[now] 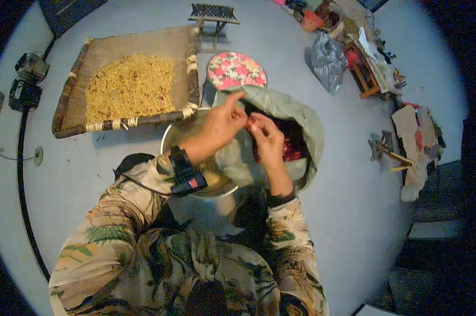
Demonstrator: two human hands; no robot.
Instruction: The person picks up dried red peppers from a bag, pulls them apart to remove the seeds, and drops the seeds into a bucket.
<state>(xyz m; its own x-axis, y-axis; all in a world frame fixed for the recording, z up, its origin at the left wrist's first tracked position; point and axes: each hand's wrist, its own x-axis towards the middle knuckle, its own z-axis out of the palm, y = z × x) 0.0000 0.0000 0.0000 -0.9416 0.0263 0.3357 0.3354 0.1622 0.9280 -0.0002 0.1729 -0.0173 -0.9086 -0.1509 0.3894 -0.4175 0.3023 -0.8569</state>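
Near the centre, my left hand [225, 122] and my right hand [268, 138] meet above an open grey-green sack [306, 126]. A small dark red item [250, 122] is pinched between the fingertips of both hands; it looks like a dried chili, but details are blurred. Inside the sack lie shiny dark red pieces [292, 151]. Beneath my left forearm and partly covered by the sack is a round metal basin [167, 139]. A strap with a black device circles my left wrist.
Yellow grains with reddish bits fill a woven tray [195, 73] at upper left. Behind the sack stands a floral round stool [237, 70], with a small rack [212, 21] beyond. A grey plastic bag [327, 62] and clutter lie at right; a cable runs along the left.
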